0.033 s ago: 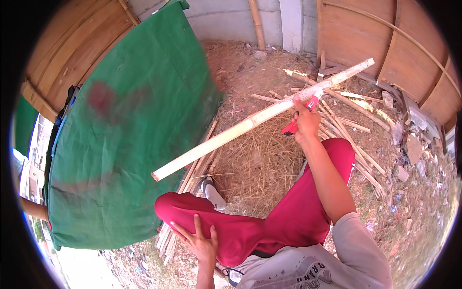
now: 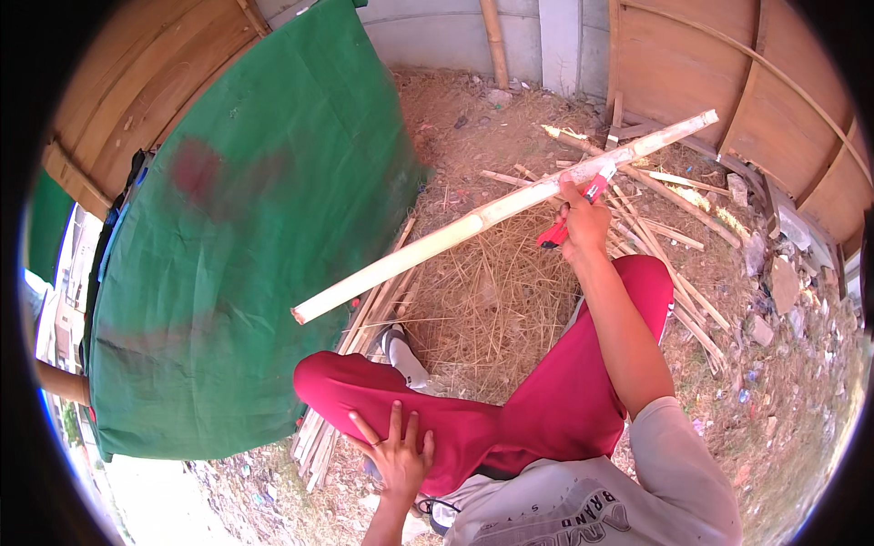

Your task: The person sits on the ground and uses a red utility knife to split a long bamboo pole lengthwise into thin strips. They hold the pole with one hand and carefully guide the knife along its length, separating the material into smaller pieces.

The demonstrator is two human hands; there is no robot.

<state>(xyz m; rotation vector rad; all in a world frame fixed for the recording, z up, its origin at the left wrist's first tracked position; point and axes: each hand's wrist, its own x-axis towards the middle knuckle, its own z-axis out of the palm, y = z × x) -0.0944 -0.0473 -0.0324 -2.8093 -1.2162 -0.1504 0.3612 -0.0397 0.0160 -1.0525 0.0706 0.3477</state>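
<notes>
A long pale split bamboo strip (image 2: pixel 414 260) slants across the view, its left end lower and nearer to me, its right end up at the right. My right hand (image 2: pixel 585 221) is closed round a red box cutter (image 2: pixel 553 236), whose pale front end shows above the fist. The thumb and fingers of that hand also meet the strip right of its middle, so both seem to be in one grip. My left hand (image 2: pixel 399 455) lies on my left thigh with its fingers spread, holding nothing.
A green sheet (image 2: pixel 264 273) hangs at the left. Dry shavings (image 2: pixel 482 300) cover the ground between my bent legs. Bamboo strips (image 2: pixel 655 246) lie at the right, with more strips (image 2: pixel 316 448) by my left knee. Rubble (image 2: pixel 783 282) lines the wooden wall (image 2: pixel 687 68).
The bamboo strip's left end has risen a little in the picture. My left hand has slid slightly right along the thigh. The right hand keeps its grip.
</notes>
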